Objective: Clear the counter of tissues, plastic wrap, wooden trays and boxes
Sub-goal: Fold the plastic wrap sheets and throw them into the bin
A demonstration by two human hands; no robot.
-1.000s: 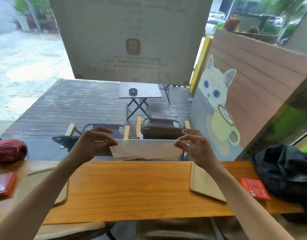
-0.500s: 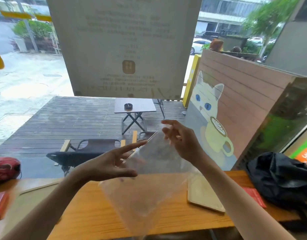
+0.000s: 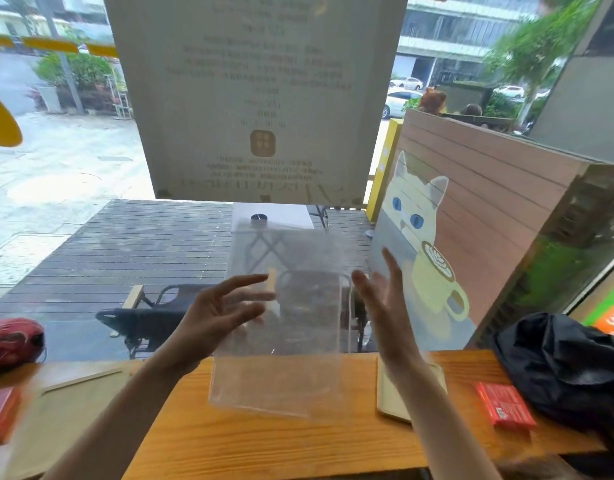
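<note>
A clear plastic wrap sheet point(image 3: 291, 327) stands upright in the air above the wooden counter point(image 3: 298, 448), its lower edge near the counter top. My left hand point(image 3: 222, 317) has its spread fingers over the sheet's left edge and holds it. My right hand point(image 3: 385, 306) is flat and open, palm facing left, right beside the sheet's right edge. One wooden tray point(image 3: 390, 396) lies on the counter under my right forearm. Another wooden tray point(image 3: 73, 407) lies at the left. A red box point(image 3: 504, 405) lies at the right, and a second red box point(image 3: 1, 410) sits blurred at the far left.
A black bag point(image 3: 568, 368) slumps on the counter's right end. A red bundle point(image 3: 13, 341) rests at the far left by the window. The window glass stands just behind the counter, with a hanging poster point(image 3: 257, 98) and a cat painting point(image 3: 437, 244) beyond.
The sheet was stretched low between both hands, then lifted and turned upright. My right hand has let go of it and opened; my view has tilted upward.
</note>
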